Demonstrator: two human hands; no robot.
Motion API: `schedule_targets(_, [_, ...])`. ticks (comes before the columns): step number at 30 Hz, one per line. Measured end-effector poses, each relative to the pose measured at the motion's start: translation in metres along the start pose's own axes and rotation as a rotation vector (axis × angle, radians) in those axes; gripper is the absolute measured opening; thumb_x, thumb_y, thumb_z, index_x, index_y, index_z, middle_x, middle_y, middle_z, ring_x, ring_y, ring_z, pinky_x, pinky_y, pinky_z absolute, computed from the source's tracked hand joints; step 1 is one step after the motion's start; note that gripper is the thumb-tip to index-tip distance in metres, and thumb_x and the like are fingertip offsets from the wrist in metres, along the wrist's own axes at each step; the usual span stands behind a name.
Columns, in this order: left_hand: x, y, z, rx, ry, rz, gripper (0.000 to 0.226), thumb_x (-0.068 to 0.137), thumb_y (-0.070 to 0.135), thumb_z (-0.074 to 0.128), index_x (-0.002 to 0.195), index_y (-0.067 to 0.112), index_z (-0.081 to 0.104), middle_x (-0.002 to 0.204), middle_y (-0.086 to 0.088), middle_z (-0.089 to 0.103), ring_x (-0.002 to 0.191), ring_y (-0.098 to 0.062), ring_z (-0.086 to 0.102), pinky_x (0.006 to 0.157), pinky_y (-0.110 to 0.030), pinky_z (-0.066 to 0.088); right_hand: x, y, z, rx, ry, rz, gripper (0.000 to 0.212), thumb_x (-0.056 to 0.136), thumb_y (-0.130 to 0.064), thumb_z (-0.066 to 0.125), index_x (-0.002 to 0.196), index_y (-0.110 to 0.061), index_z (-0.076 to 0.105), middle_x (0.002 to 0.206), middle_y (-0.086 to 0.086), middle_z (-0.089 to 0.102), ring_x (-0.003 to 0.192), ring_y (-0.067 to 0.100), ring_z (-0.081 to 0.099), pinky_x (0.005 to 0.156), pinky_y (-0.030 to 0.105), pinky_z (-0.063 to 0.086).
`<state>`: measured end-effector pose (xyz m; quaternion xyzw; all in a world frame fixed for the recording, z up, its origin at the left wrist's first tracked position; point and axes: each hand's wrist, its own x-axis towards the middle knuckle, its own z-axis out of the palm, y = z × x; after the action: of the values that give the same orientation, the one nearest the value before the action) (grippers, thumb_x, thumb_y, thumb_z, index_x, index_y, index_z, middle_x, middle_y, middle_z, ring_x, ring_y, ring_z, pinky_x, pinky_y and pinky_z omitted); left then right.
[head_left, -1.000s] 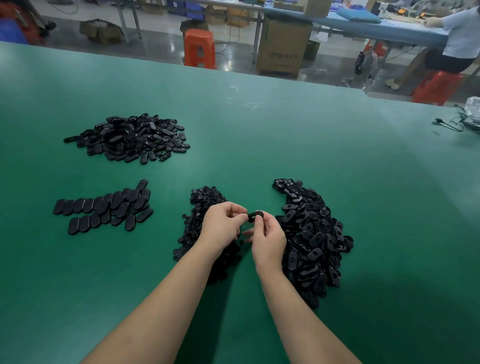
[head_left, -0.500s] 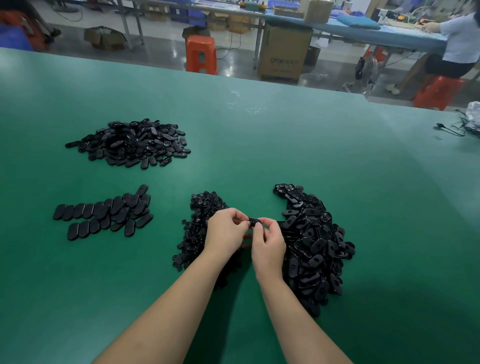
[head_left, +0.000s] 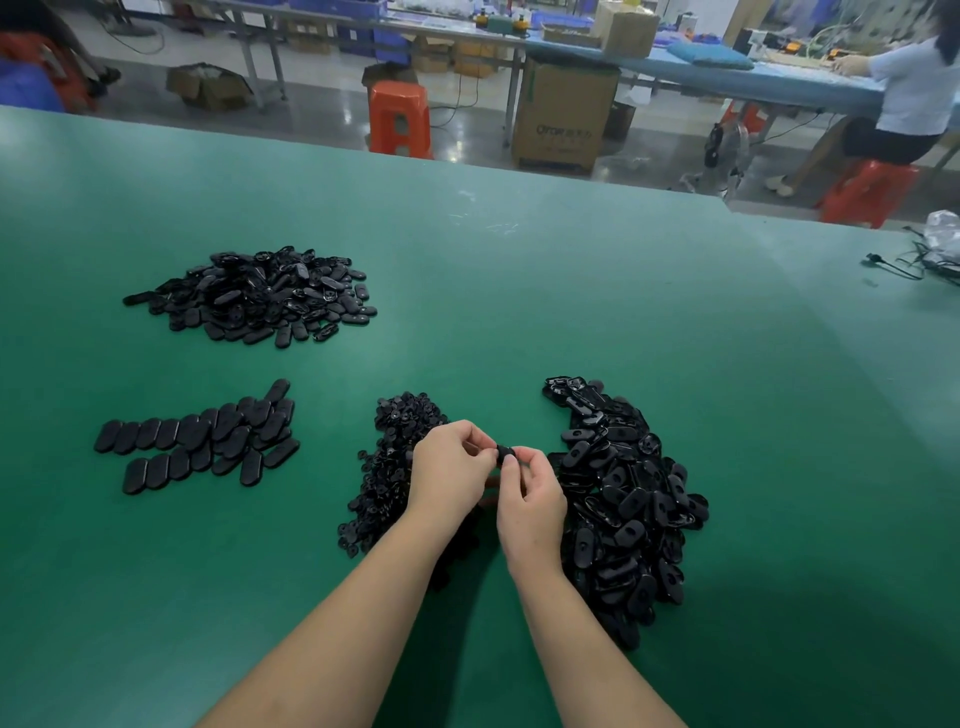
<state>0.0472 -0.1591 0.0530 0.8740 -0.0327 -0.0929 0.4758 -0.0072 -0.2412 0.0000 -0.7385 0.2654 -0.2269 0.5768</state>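
A small black plastic piece (head_left: 505, 454) is pinched between my left hand (head_left: 451, 467) and my right hand (head_left: 530, 501), just above the green table (head_left: 571, 291). Most of the piece is hidden by my fingertips. Under my left hand lies a heap of small black parts (head_left: 392, 457). To the right of my right hand is a large heap of black oval shells (head_left: 623, 499). Neat overlapping rows of black oval pieces (head_left: 202, 436) lie at the left. A further heap of oval pieces (head_left: 260, 296) sits behind them.
The table's far edge runs across the top, with an orange stool (head_left: 400, 119) and a cardboard box (head_left: 563, 114) on the floor beyond. A person (head_left: 906, 93) sits at a blue bench at the back right. Black cables and a plastic bag (head_left: 935, 249) lie at the right edge.
Both hands have closed in around the small black piece, so less of it shows. They stay between the two near heaps.
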Motion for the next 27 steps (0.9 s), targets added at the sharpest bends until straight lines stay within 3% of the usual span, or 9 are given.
schedule_targets(4, [0.005,0.0,-0.001,0.007,-0.007,0.006,0.008,0.084,0.019,0.076,0.08,0.022,0.07,0.076,0.007,0.068,0.072,-0.013,0.064,0.061,-0.022,0.047,0.0,0.0,-0.001,0.035,-0.009,0.018,0.021,0.101,-0.015,0.055,0.089,-0.031,0.06,0.083,-0.01,0.073,0.082,0.013,0.069,0.081,0.044,0.057])
schedule_targets(8, [0.012,-0.005,-0.008,-0.007,-0.06,0.018,0.021,0.081,0.023,0.082,0.1,0.025,0.073,0.092,0.004,0.071,0.086,-0.014,0.065,0.08,-0.025,0.048,-0.001,0.0,-0.001,0.063,-0.024,0.028,0.02,0.102,-0.015,0.054,0.091,-0.03,0.059,0.083,-0.01,0.074,0.075,0.014,0.072,0.081,0.051,0.058])
schedule_targets(12, [0.014,-0.007,-0.01,-0.049,-0.112,0.03,0.01,0.077,0.021,0.085,0.079,0.021,0.075,0.07,0.006,0.071,0.064,-0.01,0.063,0.061,-0.021,0.046,0.0,0.0,0.0,0.109,-0.035,0.056,0.016,0.101,-0.015,0.055,0.098,-0.028,0.063,0.083,-0.001,0.077,0.075,0.022,0.075,0.081,0.053,0.059])
schedule_targets(14, [0.014,-0.008,-0.01,-0.076,-0.121,0.028,0.012,0.076,0.021,0.087,0.075,0.022,0.075,0.066,0.005,0.07,0.059,-0.009,0.06,0.06,-0.023,0.048,0.0,0.001,0.0,0.13,-0.04,0.064,0.017,0.1,-0.013,0.056,0.101,-0.027,0.066,0.087,-0.001,0.078,0.078,0.021,0.075,0.082,0.052,0.059])
schedule_targets(20, [0.012,-0.011,-0.008,-0.128,-0.13,0.004,0.005,0.081,0.017,0.083,0.08,0.017,0.078,0.072,0.003,0.074,0.068,-0.013,0.067,0.068,-0.026,0.054,0.001,0.001,0.0,0.147,-0.045,0.045,0.015,0.099,-0.012,0.059,0.096,-0.026,0.066,0.091,-0.003,0.076,0.087,0.016,0.072,0.087,0.051,0.057])
schedule_targets(25, [0.011,-0.012,-0.006,-0.099,-0.139,-0.014,0.004,0.085,0.017,0.077,0.082,0.019,0.077,0.07,0.004,0.072,0.043,-0.002,0.051,0.052,-0.02,0.042,0.002,0.002,0.0,0.162,-0.049,0.063,0.015,0.099,-0.012,0.06,0.099,-0.025,0.067,0.093,0.001,0.076,0.088,0.021,0.072,0.087,0.053,0.056])
schedule_targets(27, [0.01,-0.012,-0.004,-0.082,-0.122,-0.014,0.005,0.084,0.018,0.076,0.08,0.02,0.076,0.069,0.005,0.071,0.043,-0.003,0.051,0.052,-0.021,0.041,0.002,0.002,0.0,0.167,-0.051,0.072,0.016,0.099,-0.011,0.059,0.101,-0.025,0.067,0.096,0.001,0.076,0.092,0.022,0.072,0.089,0.053,0.056])
